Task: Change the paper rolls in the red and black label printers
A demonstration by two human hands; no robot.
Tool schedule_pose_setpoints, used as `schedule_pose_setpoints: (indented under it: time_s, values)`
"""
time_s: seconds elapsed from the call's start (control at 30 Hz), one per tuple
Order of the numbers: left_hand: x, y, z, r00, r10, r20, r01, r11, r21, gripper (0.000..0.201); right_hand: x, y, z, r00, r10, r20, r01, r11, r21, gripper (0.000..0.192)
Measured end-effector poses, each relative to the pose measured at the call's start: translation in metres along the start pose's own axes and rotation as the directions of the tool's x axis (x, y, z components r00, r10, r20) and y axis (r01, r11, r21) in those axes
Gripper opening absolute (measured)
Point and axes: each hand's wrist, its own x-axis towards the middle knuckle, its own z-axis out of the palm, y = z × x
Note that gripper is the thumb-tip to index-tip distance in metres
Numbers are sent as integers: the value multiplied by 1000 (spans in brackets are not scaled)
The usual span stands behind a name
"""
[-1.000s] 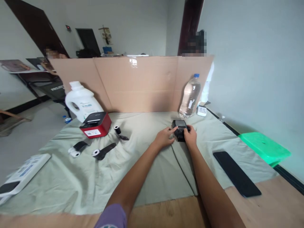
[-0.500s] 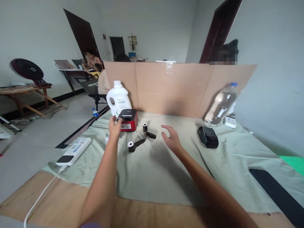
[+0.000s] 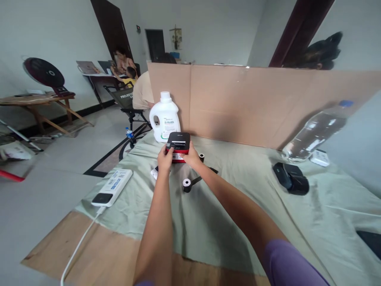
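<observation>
A small red and black label printer (image 3: 179, 140) stands near the back left of the cloth, in front of a white detergent bottle (image 3: 166, 119). My left hand (image 3: 165, 158) grips its left side, thumb on the front edge. My right hand (image 3: 192, 155) closes on its right side, thumb across the front. Close by lies a black paper roll (image 3: 187, 185) with a white core and a loose strip. Another black roll (image 3: 201, 157) is partly hidden behind my right hand. A white object (image 3: 154, 173) shows partly beside my left wrist.
A white power strip (image 3: 111, 188) with a cable lies at the left. Cardboard (image 3: 226, 103) stands along the back. To the right are a large clear bottle (image 3: 315, 131), a black device (image 3: 291, 178) and a dark flat object (image 3: 370, 242). People sit beyond the table.
My right hand has come left from open space onto the printer's right side. My left hand has shifted onto its left side. The view has turned a little.
</observation>
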Motion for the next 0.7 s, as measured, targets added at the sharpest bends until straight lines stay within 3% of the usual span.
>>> schedule_pose_setpoints:
  time_s: [0.1, 0.17, 0.27, 0.4, 0.53, 0.7]
  values:
    - [-5, 24, 1, 998, 54, 27, -54, 999, 1, 40, -12, -7, -16, 998, 25, -49, -25, 1000, 7, 85]
    - [-10, 47, 4, 993, 113, 42, -112, 994, -14, 39, -20, -16, -35, 994, -57, -88, 64, 995, 74, 83]
    - [-29, 86, 20, 972, 214, 93, -204, 973, -111, 39, -34, -34, -79, 969, -178, -172, 203, 968, 145, 83]
    - [-78, 124, 58, 935, 295, 198, -232, 930, -286, 43, -75, -50, -151, 927, -221, -303, 264, 959, 107, 88]
    - [-145, 129, 96, 903, 321, 287, -190, 895, -403, 46, -138, -39, -204, 894, -184, -409, 207, 978, 12, 86]
    - [-214, 98, 108, 893, 235, 384, -76, 920, -385, 47, -201, -2, -230, 904, -101, -415, 67, 993, -97, 91]
